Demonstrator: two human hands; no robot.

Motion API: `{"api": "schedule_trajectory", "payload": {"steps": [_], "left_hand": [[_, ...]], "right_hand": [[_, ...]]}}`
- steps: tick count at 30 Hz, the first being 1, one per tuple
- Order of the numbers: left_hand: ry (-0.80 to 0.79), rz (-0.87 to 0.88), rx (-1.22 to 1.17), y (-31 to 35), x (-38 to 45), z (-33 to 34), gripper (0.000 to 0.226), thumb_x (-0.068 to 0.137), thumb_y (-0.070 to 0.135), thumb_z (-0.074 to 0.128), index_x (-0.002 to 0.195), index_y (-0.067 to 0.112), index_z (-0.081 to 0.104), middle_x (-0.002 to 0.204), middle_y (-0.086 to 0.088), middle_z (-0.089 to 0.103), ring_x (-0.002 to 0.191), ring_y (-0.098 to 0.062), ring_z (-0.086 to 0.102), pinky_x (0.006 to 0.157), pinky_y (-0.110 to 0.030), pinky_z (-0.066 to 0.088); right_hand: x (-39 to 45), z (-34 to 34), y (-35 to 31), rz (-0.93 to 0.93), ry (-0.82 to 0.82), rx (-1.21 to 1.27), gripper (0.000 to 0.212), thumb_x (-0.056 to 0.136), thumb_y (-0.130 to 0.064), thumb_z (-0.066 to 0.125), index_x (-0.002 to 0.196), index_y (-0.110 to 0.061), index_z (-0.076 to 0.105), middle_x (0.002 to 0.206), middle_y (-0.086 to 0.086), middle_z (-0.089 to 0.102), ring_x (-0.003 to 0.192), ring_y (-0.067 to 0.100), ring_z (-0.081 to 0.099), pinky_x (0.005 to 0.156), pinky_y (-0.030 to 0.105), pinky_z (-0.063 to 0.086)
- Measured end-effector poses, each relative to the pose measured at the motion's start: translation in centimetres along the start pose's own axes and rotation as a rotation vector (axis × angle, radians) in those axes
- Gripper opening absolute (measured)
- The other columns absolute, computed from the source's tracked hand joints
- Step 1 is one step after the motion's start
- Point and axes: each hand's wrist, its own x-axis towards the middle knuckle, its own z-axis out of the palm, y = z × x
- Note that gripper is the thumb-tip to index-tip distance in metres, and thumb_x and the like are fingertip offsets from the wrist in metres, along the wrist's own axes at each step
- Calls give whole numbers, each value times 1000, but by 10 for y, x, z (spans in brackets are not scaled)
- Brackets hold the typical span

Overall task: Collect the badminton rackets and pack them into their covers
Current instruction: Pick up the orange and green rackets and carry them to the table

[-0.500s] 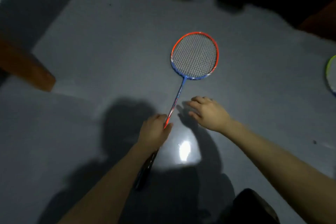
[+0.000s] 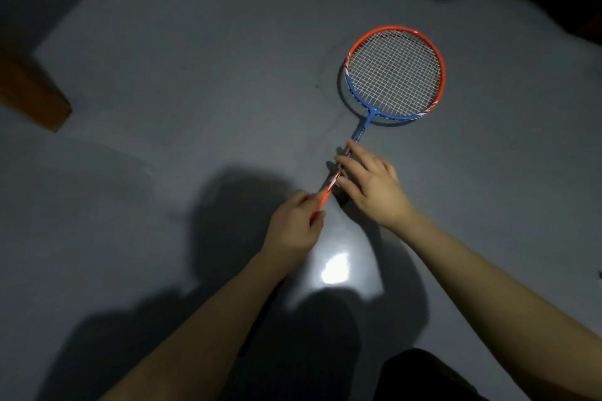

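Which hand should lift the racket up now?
Probably the left hand: it already grips the racket low on its shaft. The right hand's fingers only reach the shaft higher up.

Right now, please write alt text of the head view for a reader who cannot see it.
A person's left hand grips the shaft of an orange and blue badminton racket while the right hand touches the shaft nearer the head. Below lies a dim grey floor; a brown wooden piece is at left.

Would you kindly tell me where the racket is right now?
In the head view, the racket lies centre-right over the grey floor, its shaft gripped by the left hand and touched by the right hand.
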Motion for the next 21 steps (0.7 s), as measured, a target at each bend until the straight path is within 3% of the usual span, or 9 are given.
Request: {"api": "schedule_trajectory", "payload": {"steps": [5,9,13,15,18,21], "left_hand": [[-24,126,36,67,13,31,34,82,22,49,113,16,62,80,-13,56,69,-35,58,64,-39,50],[-16,175,-113,127,21,71,36,82,26,48,116,21,60,83,-8,55,68,-31,57,66,-34,48],[-115,142,-143,196,24,123,35,86,14,55,121,17,58,95,-10,55,80,-30,57,76,-38,46],[-145,133,-142,221,22,153,36,86,11,55,121,16,57,100,-11,55,84,-31,57,79,-39,46],[-188,151,-144,248,20,195,37,87,11,54,123,16,55,103,-10,54,86,-29,57,80,-36,46],[-219,181,-127,262,22,227,36,86,12,54,122,15,57,101,-10,55,86,-30,56,80,-40,48]], "right_hand": [[-62,-44,48,159,144,27,52,93,-46,33,140,-26,38,152,2,27,134,24,30,104,36,22],[-135,-74,98,384,299,32,44,95,-30,46,138,-22,42,142,8,41,120,33,44,96,40,31],[-224,-77,156,700,327,-14,47,93,-38,41,135,-21,46,132,12,50,111,37,50,91,43,36],[-264,-71,183,890,304,-51,52,90,-46,42,138,-24,42,139,13,43,119,39,44,96,48,32],[-308,-57,220,1155,233,-61,66,87,-54,49,144,-31,27,152,16,19,137,38,21,107,52,19],[-328,-45,243,1305,205,-22,75,85,-62,45,146,-27,19,153,20,12,138,39,16,107,54,19]]}}
